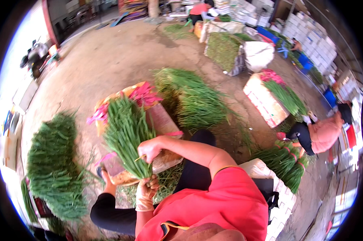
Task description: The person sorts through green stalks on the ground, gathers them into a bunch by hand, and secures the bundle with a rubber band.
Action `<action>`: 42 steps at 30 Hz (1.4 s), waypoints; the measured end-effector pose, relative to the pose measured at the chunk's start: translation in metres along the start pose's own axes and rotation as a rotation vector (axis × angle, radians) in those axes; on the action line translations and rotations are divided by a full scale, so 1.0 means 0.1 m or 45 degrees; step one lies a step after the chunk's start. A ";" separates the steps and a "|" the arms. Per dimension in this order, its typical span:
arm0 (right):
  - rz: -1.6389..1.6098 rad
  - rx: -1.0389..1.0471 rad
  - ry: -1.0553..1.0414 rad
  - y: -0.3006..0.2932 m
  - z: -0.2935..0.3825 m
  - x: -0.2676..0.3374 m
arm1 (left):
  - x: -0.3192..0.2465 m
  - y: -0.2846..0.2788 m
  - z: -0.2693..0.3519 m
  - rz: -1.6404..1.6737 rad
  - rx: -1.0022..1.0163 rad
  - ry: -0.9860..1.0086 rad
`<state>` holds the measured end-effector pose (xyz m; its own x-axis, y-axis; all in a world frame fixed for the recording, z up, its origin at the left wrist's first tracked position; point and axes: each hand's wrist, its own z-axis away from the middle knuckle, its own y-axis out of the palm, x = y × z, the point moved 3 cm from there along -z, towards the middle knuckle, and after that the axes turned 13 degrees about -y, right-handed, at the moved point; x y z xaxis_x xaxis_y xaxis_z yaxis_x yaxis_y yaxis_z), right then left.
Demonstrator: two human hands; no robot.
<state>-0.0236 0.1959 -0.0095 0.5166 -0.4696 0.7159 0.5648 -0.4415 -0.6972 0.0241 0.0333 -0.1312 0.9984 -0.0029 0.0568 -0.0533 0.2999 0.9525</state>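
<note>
A large bundle of long green leafy stalks, like chives, [125, 129] lies on a box-like block [161, 119] before me, stem ends towards me. My left hand [147, 188], in a pale glove, is closed around the stem ends. Just above it, my right hand [151, 149] pinches a thin yellowish stalk [140, 158] at the bundle's side. Pink strips [145, 95] lie at the block's far end, and another [109, 158] sticks out under the bundle on the left.
Heaps of green stalks lie on the floor at left [54, 165] and beyond the block [193, 99]. Tied bundles [285, 164] lie at right, near a seated co-worker [323, 132] beside another block [266, 99]. Farther off stand a large white sack [259, 55] and another co-worker [199, 12].
</note>
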 end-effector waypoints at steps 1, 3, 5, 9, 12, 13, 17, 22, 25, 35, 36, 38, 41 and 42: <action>0.048 -0.031 -0.061 0.01 0.03 0.02 | 0.00 0.00 -0.02 0.036 0.017 -0.053; 0.019 -0.127 0.014 -0.02 0.18 0.11 | 0.03 0.08 -0.05 0.024 0.003 -0.015; 0.028 -0.155 0.267 -0.32 0.39 0.24 | -0.02 -0.08 0.00 0.060 -0.003 -0.007; -0.397 -0.495 0.031 -0.75 0.83 0.48 | -0.05 0.19 0.32 -0.076 -0.082 0.282; -1.303 -0.416 0.040 -0.08 0.94 0.35 | -0.14 0.34 0.29 -0.250 -0.109 0.217; -1.318 -0.318 0.349 0.26 0.87 0.34 | -0.16 0.48 0.28 -0.292 -0.080 0.242; -0.335 -0.201 0.573 1.10 0.64 0.10 | -0.24 1.13 0.32 -1.019 -0.584 0.361; -1.722 -1.450 -0.241 1.02 0.35 0.19 | -0.21 1.04 -0.06 -2.721 -1.196 0.943; -2.090 -1.834 -0.234 1.05 0.31 -0.18 | 0.02 1.23 -0.14 -2.886 -1.470 0.561; -2.006 -1.888 -0.430 0.44 0.42 0.31 | 0.00 1.39 0.12 -1.683 -0.437 0.324; -1.963 -1.852 -0.429 0.36 0.33 0.37 | -0.03 1.33 0.14 -1.526 -0.350 0.335; -1.994 -1.671 -0.576 0.29 0.18 0.40 | -0.12 1.03 0.10 -1.199 -0.139 0.211; -1.301 -1.549 0.016 0.28 0.09 0.19 | -0.09 0.87 0.04 -1.012 -0.083 0.114; -1.054 -1.339 0.386 0.36 0.15 -0.10 | -0.11 0.73 -0.08 -0.869 -0.035 0.089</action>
<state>0.0012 0.1957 -0.0408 0.0339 0.1249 0.9916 -0.1835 -0.9745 0.1290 0.0094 0.0633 -0.0647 0.8073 -0.1385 -0.5737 0.5877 0.2767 0.7603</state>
